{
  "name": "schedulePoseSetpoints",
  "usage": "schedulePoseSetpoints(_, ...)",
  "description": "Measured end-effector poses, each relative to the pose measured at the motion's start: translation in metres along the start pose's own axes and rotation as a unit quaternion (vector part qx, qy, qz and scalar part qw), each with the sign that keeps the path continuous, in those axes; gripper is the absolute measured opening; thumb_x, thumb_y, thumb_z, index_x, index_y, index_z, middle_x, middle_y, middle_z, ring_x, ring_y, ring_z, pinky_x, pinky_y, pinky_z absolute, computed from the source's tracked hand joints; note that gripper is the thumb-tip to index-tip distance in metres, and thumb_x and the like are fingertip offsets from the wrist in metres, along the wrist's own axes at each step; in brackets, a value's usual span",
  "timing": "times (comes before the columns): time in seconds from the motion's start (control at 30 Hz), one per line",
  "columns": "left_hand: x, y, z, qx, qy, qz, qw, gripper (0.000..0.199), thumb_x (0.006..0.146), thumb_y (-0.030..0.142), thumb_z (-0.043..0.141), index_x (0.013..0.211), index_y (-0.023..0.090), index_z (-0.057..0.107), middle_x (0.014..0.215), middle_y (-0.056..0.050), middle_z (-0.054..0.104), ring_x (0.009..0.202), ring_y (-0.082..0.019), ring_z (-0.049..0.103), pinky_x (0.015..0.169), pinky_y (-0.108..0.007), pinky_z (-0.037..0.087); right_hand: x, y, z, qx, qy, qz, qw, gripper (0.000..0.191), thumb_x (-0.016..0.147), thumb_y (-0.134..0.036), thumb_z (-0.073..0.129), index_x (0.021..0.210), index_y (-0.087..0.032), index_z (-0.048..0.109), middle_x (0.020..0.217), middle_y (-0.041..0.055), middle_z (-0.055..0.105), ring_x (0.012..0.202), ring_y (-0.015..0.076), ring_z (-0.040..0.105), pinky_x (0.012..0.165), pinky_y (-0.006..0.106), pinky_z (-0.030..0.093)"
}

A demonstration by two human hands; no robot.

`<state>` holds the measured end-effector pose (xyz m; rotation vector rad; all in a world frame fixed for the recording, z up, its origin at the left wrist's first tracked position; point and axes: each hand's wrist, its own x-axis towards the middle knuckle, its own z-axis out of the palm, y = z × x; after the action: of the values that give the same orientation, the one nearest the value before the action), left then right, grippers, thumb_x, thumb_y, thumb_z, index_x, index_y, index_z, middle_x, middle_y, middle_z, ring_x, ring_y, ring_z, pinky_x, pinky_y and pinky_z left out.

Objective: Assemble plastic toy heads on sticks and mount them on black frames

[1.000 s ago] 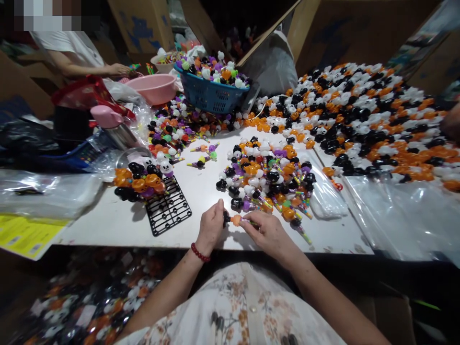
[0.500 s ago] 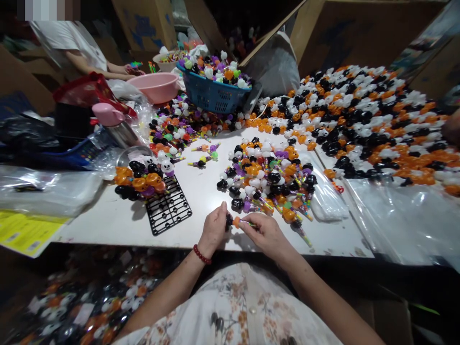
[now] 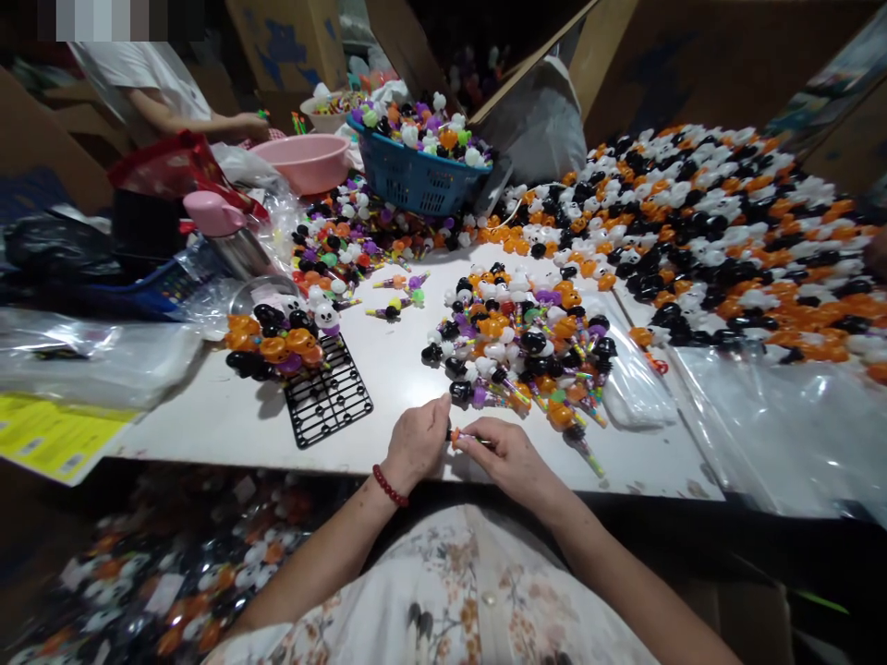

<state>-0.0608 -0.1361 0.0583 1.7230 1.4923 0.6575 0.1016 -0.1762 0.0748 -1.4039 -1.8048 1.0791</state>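
Note:
My left hand (image 3: 418,441) is closed around the dark top end of a small novelty pencil (image 3: 455,436), mostly hiding that end. My right hand (image 3: 509,454) pinches the pencil's multicoloured shaft between thumb and fingers. A bit of orange shows in the gap between the two hands. Just beyond them lies a heap of similar pencils (image 3: 519,342) with black, white, orange and purple character toppers. To the left, several topped pencils (image 3: 277,342) rest on a black plastic grid rack (image 3: 331,395).
A blue basket (image 3: 422,180) full of toppers and a pink basin (image 3: 305,162) stand at the back. Many black, white and orange toppers (image 3: 727,240) cover the right side. Clear plastic bags (image 3: 769,425) lie at both sides. Another person's arm (image 3: 180,115) shows at far left.
My left hand has shifted slightly right and covers more of the pencil's dark top. My right hand still pinches the shaft. The other person's hand has moved at the back left.

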Motion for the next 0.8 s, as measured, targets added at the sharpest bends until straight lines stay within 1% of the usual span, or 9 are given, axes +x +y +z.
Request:
schedulePoseSetpoints(0.1, 0.000, 0.003, -0.002, 0.007, -0.019, 0.016, 1.000, 0.058, 0.100, 0.054, 0.026, 0.061, 0.021, 0.054, 0.060, -0.003, 0.061, 0.061, -0.016, 0.056, 0.064, -0.029, 0.035, -0.001, -0.004, -0.003, -0.024, -0.010, -0.010, 1.000, 0.021, 0.096, -0.029, 0.057, 0.082, -0.018, 0.068, 0.079, 0.0019, 0.065, 0.075, 0.0156, 0.057, 0.069, 0.028, 0.039)
schedulePoseSetpoints(0.2, -0.002, 0.004, -0.005, 0.009, -0.021, 0.027, 0.999, 0.057, 0.100, 0.053, 0.027, 0.062, 0.021, 0.054, 0.060, -0.002, 0.060, 0.060, -0.016, 0.055, 0.063, -0.029, 0.035, -0.003, -0.010, -0.009, -0.068, -0.030, -0.043, 0.996, 0.022, 0.097, -0.026, 0.055, 0.079, -0.018, 0.065, 0.077, 0.0015, 0.062, 0.074, 0.0151, 0.055, 0.069, 0.028, 0.039)
schedulePoseSetpoints(0.33, -0.004, 0.006, -0.003, -0.033, -0.004, 0.005, 0.999, 0.057, 0.100, 0.056, 0.028, 0.062, 0.021, 0.053, 0.060, -0.001, 0.059, 0.060, -0.015, 0.053, 0.063, -0.029, 0.034, -0.003, -0.015, -0.014, -0.113, -0.049, -0.085, 0.989, 0.022, 0.098, -0.025, 0.054, 0.080, -0.018, 0.064, 0.075, 0.0012, 0.060, 0.073, 0.0151, 0.053, 0.070, 0.028, 0.038)
schedulePoseSetpoints(0.43, -0.005, 0.004, 0.004, -0.057, 0.033, -0.022, 0.998, 0.057, 0.099, 0.057, 0.029, 0.060, 0.021, 0.050, 0.058, 0.000, 0.055, 0.059, -0.015, 0.049, 0.061, -0.029, 0.033, 0.001, -0.015, -0.004, -0.122, -0.019, -0.086, 0.989, 0.022, 0.097, -0.022, 0.053, 0.077, -0.017, 0.061, 0.075, 0.0026, 0.060, 0.073, 0.0156, 0.053, 0.069, 0.028, 0.039)
schedulePoseSetpoints(0.53, -0.003, -0.002, 0.009, -0.061, 0.045, -0.039, 0.996, 0.056, 0.098, 0.057, 0.031, 0.058, 0.021, 0.046, 0.056, 0.001, 0.050, 0.057, -0.014, 0.045, 0.060, -0.029, 0.033, 0.008, -0.008, 0.011, -0.141, 0.002, -0.075, 0.987, 0.020, 0.095, -0.018, 0.052, 0.076, -0.016, 0.061, 0.076, 0.0045, 0.062, 0.073, 0.0171, 0.054, 0.070, 0.030, 0.040)
schedulePoseSetpoints(0.57, -0.002, -0.005, 0.008, -0.062, 0.037, -0.043, 0.996, 0.056, 0.097, 0.057, 0.031, 0.057, 0.021, 0.046, 0.056, 0.001, 0.050, 0.057, -0.015, 0.045, 0.060, -0.029, 0.033, 0.011, -0.005, 0.014, -0.133, -0.003, -0.069, 0.989, 0.020, 0.094, -0.018, 0.052, 0.077, -0.016, 0.062, 0.077, 0.0048, 0.062, 0.073, 0.0174, 0.055, 0.070, 0.030, 0.040)
schedulePoseSetpoints(0.63, 0.002, -0.009, 0.002, -0.086, 0.020, -0.049, 0.995, 0.057, 0.096, 0.060, 0.033, 0.058, 0.020, 0.048, 0.057, 0.000, 0.051, 0.059, -0.015, 0.047, 0.060, -0.029, 0.035, 0.017, 0.002, 0.015, -0.070, -0.021, -0.049, 0.996, 0.019, 0.095, -0.023, 0.052, 0.084, -0.016, 0.066, 0.080, 0.0053, 0.066, 0.075, 0.0178, 0.058, 0.072, 0.030, 0.043)
schedulePoseSetpoints(0.73, 0.009, -0.012, -0.012, -0.196, 0.008, -0.058, 0.979, 0.055, 0.095, 0.064, 0.036, 0.072, 0.019, 0.056, 0.063, 0.000, 0.054, 0.059, -0.014, 0.048, 0.057, -0.027, 0.038, 0.024, 0.013, 0.008, 0.063, -0.017, -0.020, 0.998, 0.025, 0.096, -0.034, 0.053, 0.106, -0.018, 0.070, 0.100, 0.0070, 0.072, 0.092, 0.0190, 0.065, 0.082, 0.031, 0.049)
schedulePoseSetpoints(0.8, 0.012, -0.013, -0.019, -0.270, -0.001, -0.062, 0.961, 0.049, 0.093, 0.064, 0.041, 0.084, 0.019, 0.059, 0.068, 0.000, 0.054, 0.055, -0.013, 0.045, 0.053, -0.027, 0.037, 0.026, 0.018, 0.004, 0.100, -0.009, -0.016, 0.995, 0.032, 0.096, -0.038, 0.054, 0.117, -0.020, 0.069, 0.114, 0.0074, 0.072, 0.103, 0.0205, 0.066, 0.091, 0.034, 0.050)
